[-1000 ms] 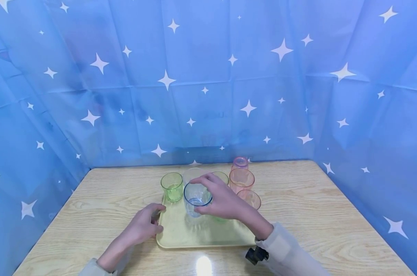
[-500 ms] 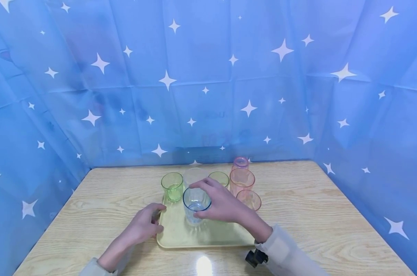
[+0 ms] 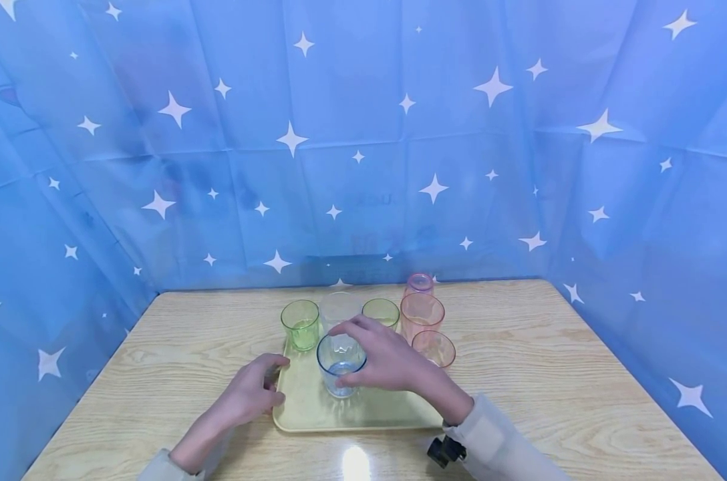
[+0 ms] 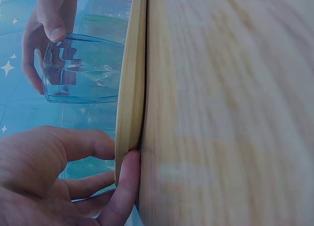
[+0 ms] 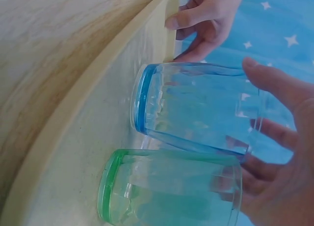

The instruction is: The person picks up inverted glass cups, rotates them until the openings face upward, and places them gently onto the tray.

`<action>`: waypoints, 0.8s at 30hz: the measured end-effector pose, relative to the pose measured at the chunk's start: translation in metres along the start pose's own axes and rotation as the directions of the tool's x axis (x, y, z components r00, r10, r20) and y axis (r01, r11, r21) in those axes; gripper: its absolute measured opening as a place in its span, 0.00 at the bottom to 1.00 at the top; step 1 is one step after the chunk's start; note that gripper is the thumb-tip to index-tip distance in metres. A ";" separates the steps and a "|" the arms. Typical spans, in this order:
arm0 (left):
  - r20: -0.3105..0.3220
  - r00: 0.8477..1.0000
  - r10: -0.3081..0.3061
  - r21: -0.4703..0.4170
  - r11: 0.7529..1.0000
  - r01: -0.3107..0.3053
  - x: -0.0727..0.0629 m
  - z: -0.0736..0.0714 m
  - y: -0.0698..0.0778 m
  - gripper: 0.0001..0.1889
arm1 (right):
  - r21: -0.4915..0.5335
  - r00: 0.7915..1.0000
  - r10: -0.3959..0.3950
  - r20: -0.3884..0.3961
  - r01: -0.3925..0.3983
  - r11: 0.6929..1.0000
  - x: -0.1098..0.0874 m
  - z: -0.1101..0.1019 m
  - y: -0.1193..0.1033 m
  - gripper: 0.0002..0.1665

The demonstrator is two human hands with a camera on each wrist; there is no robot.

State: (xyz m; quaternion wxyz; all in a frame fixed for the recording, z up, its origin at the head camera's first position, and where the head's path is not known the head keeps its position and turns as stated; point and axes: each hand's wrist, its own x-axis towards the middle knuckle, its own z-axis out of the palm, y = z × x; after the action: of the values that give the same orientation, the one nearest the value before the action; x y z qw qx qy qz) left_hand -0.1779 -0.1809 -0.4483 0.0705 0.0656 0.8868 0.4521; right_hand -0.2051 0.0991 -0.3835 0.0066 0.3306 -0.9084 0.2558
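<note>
My right hand [image 3: 390, 357] grips a clear glass with a blue tint [image 3: 339, 387] near its rim, thumb on the near side and fingers on the far side. The glass stands upright over the left part of a pale yellow tray [image 3: 303, 414]; its base looks on or just above the tray surface. My left hand [image 3: 250, 393] pinches the tray's left edge, and in the left wrist view its fingers lie on both sides of the tray rim [image 4: 128, 88]. A green glass [image 5: 169, 191] stands beside the blue one in the right wrist view.
Another green glass [image 3: 301, 329] is at the tray's back left corner, with a colourless glass [image 3: 333, 307] to its right. Pink glasses [image 3: 422, 312] line the right side; a pink-purple one [image 3: 420, 283] stands farther back. A blue star-patterned curtain [image 3: 363, 200] closes off the wooden table.
My right hand has brought the blue-tinted glass slightly toward me and to the left, and lower toward the tray. My left hand has stayed at the tray edge.
</note>
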 end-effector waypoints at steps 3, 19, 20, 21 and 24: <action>-0.007 1.000 0.008 0.006 1.000 -0.008 0.000 0.000 0.000 0.36 | -0.021 1.000 -0.006 0.003 0.006 1.000 0.000 0.001 0.000 0.43; -0.011 1.000 -0.006 0.018 1.000 0.006 -0.001 0.000 0.002 0.36 | -0.043 1.000 -0.017 0.016 0.018 0.999 0.002 0.000 0.000 0.45; -0.012 1.000 -0.008 0.017 1.000 0.008 0.000 0.000 0.002 0.36 | -0.039 1.000 -0.019 0.016 0.020 0.999 0.001 0.000 0.000 0.45; -0.013 1.000 -0.010 0.017 1.000 0.010 0.000 0.000 0.002 0.36 | -0.036 1.000 -0.022 0.014 0.023 0.999 0.001 0.000 0.000 0.45; -0.014 1.000 -0.024 0.020 1.000 0.024 0.000 0.001 0.002 0.36 | -0.024 1.000 -0.023 0.012 0.023 0.999 0.001 0.000 -0.001 0.46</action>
State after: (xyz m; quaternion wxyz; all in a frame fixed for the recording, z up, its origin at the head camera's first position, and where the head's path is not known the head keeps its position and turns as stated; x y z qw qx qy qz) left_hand -0.1781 -0.1793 -0.4472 0.0690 0.0526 0.8925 0.4426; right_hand -0.2056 0.0980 -0.3829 0.0081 0.3426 -0.9076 0.2427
